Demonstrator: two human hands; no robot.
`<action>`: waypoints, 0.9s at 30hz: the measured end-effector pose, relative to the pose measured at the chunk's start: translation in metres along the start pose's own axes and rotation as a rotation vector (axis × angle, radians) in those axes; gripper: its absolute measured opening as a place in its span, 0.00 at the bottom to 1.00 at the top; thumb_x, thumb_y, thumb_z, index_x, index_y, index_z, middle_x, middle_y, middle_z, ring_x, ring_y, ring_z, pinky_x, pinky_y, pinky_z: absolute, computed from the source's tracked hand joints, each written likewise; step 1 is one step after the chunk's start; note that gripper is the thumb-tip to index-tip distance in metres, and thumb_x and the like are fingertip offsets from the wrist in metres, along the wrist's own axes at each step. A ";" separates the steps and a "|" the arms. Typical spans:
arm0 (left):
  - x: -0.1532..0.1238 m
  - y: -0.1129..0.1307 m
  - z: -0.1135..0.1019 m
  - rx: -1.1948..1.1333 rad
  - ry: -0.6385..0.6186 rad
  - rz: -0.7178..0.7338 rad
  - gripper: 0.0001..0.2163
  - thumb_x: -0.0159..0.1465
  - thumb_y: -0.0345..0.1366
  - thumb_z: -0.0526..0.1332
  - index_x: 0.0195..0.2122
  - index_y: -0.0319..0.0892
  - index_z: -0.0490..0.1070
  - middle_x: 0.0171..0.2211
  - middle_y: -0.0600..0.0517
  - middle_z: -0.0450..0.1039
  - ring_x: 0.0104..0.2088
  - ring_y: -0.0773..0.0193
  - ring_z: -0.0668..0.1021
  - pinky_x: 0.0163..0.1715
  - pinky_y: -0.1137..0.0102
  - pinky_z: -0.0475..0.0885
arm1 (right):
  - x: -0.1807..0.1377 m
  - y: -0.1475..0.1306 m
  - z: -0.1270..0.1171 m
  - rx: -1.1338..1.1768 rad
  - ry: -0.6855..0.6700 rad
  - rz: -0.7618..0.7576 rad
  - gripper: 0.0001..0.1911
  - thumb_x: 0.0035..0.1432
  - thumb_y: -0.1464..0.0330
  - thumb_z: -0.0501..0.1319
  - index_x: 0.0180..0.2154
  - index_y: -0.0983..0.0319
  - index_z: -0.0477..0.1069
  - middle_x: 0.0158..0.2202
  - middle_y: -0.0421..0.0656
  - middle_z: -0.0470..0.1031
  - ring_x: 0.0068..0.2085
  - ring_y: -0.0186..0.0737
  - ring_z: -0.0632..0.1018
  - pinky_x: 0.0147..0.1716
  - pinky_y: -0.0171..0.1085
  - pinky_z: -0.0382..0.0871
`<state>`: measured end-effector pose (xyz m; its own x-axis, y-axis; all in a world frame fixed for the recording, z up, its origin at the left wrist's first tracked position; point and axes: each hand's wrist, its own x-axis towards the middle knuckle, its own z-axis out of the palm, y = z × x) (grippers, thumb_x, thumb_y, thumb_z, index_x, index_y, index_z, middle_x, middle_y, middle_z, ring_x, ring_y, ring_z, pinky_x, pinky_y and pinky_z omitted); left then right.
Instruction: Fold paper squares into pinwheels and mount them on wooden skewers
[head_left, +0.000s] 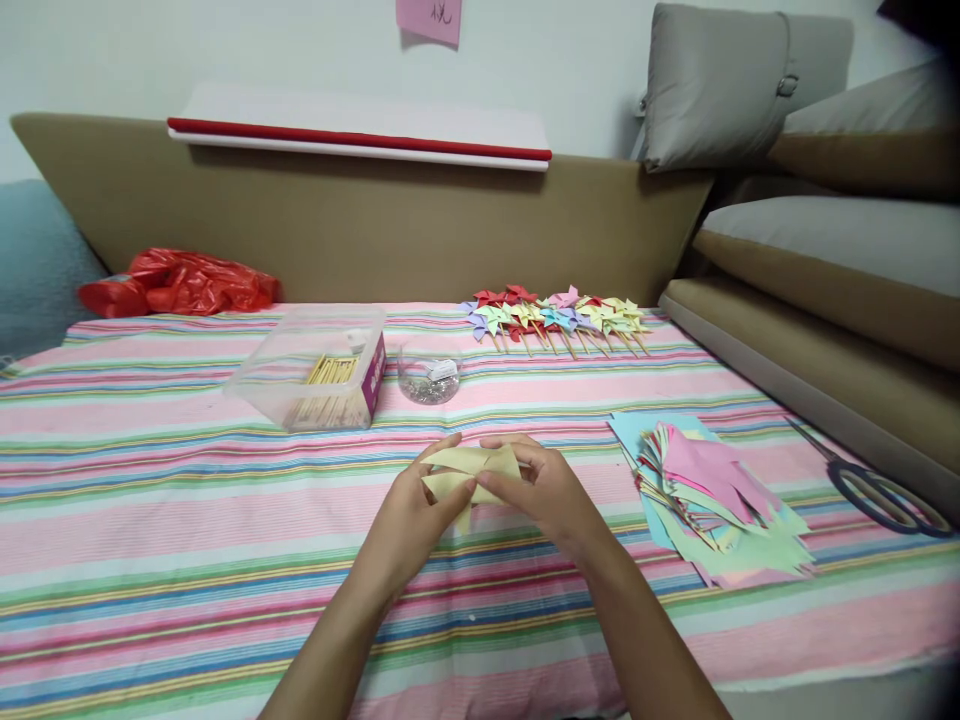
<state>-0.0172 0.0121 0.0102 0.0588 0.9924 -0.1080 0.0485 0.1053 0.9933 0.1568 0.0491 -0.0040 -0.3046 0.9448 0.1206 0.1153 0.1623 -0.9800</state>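
A pale yellow paper point(469, 460), cut into flaps, is held up over the striped cloth point(225, 560) between my two hands. My left hand point(420, 500) pinches it from the left, thumb in front and fingers behind. From the right, my right hand point(544, 490) grips the same paper, its thumb pressing near the middle where the flaps curl inward. Both thumb tips nearly meet at the centre. The fingers behind the paper are partly hidden.
Beyond my hands stand a clear plastic box point(262, 370) of wooden sticks point(330, 385) and a round tub point(428, 380) of small metal pieces. Finished paper pinwheels point(559, 318) lie at the back. On the right are cut coloured papers point(712, 490) and scissors point(877, 490); a red plastic bag point(187, 282) is back left.
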 end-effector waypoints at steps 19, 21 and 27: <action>0.005 -0.004 0.001 -0.421 0.139 0.054 0.32 0.54 0.36 0.75 0.59 0.48 0.68 0.51 0.48 0.75 0.46 0.63 0.79 0.49 0.69 0.71 | 0.005 -0.009 0.023 0.748 0.240 0.187 0.16 0.49 0.57 0.72 0.38 0.59 0.79 0.43 0.44 0.82 0.44 0.47 0.80 0.43 0.42 0.74; 0.005 -0.007 0.007 -0.472 0.173 -0.002 0.30 0.53 0.37 0.76 0.56 0.46 0.70 0.50 0.47 0.76 0.46 0.62 0.79 0.47 0.69 0.71 | 0.005 -0.010 0.024 0.771 0.229 0.176 0.15 0.50 0.57 0.71 0.38 0.58 0.79 0.43 0.43 0.82 0.45 0.47 0.80 0.46 0.42 0.74; 0.001 -0.010 0.026 -0.429 0.007 -0.096 0.17 0.54 0.41 0.74 0.44 0.43 0.79 0.45 0.46 0.81 0.47 0.57 0.80 0.49 0.66 0.71 | 0.003 -0.012 0.027 0.696 0.149 0.129 0.16 0.55 0.56 0.67 0.41 0.58 0.78 0.42 0.44 0.82 0.45 0.49 0.80 0.47 0.46 0.74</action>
<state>0.0086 0.0102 -0.0010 0.0672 0.9772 -0.2016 -0.3657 0.2121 0.9062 0.1287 0.0421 0.0041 -0.1911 0.9811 -0.0310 -0.5023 -0.1248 -0.8556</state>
